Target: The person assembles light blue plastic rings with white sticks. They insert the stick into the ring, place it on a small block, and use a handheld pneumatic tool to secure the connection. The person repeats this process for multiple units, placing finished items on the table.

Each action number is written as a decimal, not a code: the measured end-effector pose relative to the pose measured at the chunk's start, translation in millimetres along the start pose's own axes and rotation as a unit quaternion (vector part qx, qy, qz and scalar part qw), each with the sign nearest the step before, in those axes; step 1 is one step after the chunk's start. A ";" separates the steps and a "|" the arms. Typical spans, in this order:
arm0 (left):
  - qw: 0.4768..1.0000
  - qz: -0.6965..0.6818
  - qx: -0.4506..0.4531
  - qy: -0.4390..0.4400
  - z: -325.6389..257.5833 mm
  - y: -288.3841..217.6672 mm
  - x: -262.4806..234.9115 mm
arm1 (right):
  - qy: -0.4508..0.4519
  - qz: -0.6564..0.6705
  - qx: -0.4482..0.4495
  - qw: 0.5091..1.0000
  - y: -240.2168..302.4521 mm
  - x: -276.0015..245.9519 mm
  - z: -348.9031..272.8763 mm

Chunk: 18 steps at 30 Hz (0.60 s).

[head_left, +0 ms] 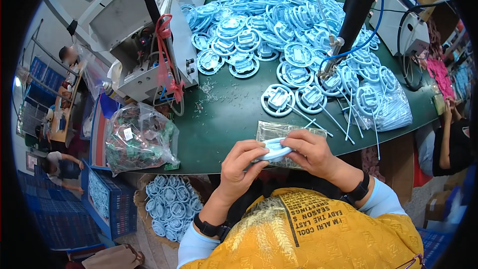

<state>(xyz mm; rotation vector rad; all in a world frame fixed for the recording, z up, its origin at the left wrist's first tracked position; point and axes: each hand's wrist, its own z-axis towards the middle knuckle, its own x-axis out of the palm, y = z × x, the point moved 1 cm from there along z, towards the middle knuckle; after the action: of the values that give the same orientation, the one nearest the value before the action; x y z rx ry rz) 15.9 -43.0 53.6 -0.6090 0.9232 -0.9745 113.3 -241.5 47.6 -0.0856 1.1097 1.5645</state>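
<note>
Between my two hands, close to the table's near edge, is a light blue round plastic part (275, 150) with a raised rim, tilted and seen almost edge-on. My left hand (241, 165) pinches its left side between thumb and fingers. On the opposite side my right hand (311, 152) grips it the same way. Under the hands lies a flat pad wrapped in clear film (271, 128). Just beyond, several ring-shaped blue parts, one of them here (277, 100), rest on the table, and thin white sticks (339, 125) stick out from among them.
A big heap of blue parts (279, 15) covers the far side of the green table (214, 139). A black screwdriver-like tool (356, 12) hangs at right. Left are an open machine box (144, 50) and a bag of circuit boards (142, 137). A carton (141, 200) of parts stands below.
</note>
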 end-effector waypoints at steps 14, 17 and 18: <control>0.999 -0.030 -0.003 -0.010 11.9 0.7 7.3 | 0.007 -0.020 -0.051 0.998 14.0 -11.2 22.7; 0.996 -0.082 -0.008 -0.035 13.9 3.7 15.6 | -0.024 0.065 0.022 0.997 16.4 -3.7 18.8; 0.994 -0.101 -0.015 -0.040 14.0 3.9 17.7 | -0.030 0.077 0.035 0.996 18.4 -2.1 18.6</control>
<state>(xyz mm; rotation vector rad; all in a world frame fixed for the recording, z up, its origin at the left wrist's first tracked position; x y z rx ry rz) 34.1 -56.5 50.7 -0.7729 0.8169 -1.1101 108.6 -228.5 69.9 0.0961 1.1438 1.6520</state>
